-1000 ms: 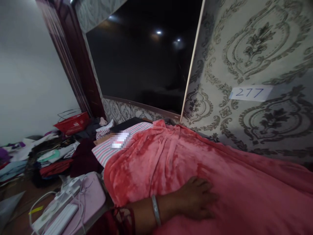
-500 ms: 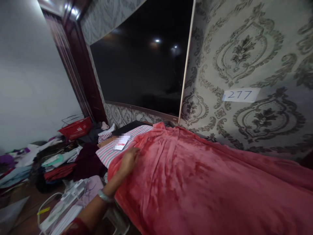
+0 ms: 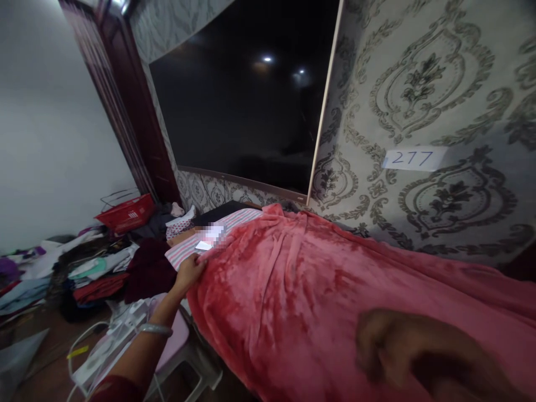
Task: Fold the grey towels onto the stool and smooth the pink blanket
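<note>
The left hand point(image 3: 190, 272) had slid from the top of the cloth point(image 3: 310, 279) to its near left edge, and the right hand point(image 3: 422, 343) had come into sight at the lower right. The left fingers were closed on that edge, pinching it just beside the phone point(image 3: 204, 245). The right hand was blurred, its fingers curled above the pink plush; I couldn't tell whether they pinched anything or touched the surface.

The cloth lay spread along the wall, gathered into folds at its far end, where a striped sheet point(image 3: 240, 219) showed from under it. The phone rested on those stripes, its screen blurred out. A bangle point(image 3: 157, 329) circled the left wrist. Below that arm stood a stool point(image 3: 178, 340), with a power strip point(image 3: 129, 315) on it. Clothes point(image 3: 100, 262) lay heaped farther left, near a red basket point(image 3: 128, 214). Over everything hung a dark TV point(image 3: 251, 111).
</note>
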Demonstrator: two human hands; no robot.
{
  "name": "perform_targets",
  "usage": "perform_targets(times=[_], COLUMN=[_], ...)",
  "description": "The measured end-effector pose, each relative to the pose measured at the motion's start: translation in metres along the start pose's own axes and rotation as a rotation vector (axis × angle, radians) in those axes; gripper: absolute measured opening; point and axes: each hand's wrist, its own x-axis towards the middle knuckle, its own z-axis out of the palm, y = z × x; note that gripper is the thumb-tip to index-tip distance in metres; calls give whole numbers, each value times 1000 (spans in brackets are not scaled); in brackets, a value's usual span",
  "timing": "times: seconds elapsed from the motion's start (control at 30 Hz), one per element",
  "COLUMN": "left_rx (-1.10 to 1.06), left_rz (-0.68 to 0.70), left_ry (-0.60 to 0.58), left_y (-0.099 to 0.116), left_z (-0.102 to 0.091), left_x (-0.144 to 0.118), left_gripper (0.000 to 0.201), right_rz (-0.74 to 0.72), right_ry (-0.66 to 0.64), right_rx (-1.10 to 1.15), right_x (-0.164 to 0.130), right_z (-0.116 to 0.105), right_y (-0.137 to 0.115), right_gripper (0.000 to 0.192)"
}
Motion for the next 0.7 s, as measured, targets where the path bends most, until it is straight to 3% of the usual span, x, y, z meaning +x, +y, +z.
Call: perform_targets(times=[0.1,0.2,0.27,0.37,0.5,0.57,0.7], left_rx=[-95,-157,-176,-188,-374,-448,-320], left_rz=[-2,-32,-59,-86,-97,-86,52], left_ry=[56,115,142,115,-93,-140,64], left_y=[-2,-8,-13,-18,-21,-20,-17], left_z=[-10,-20,-21,-16,-6,-4,-6], left_x=[1,3,4,2,-5,-6,-2], left_gripper=[21,24,24,18,26,32,33], right_rz=[74,175,211,248,225,225,210], right_ry=[26,131,107,42,94,130,161], right_rx=[-125,-495,-682,-736,-648,-635,-611], right_x=[33,51,53,49,45,44,42], right_z=[-6,-13,-17,-21,-25,-25,-24], right_y=[25,90,137,185,206,209,214], right_gripper=[34,30,24,20,20,20,21])
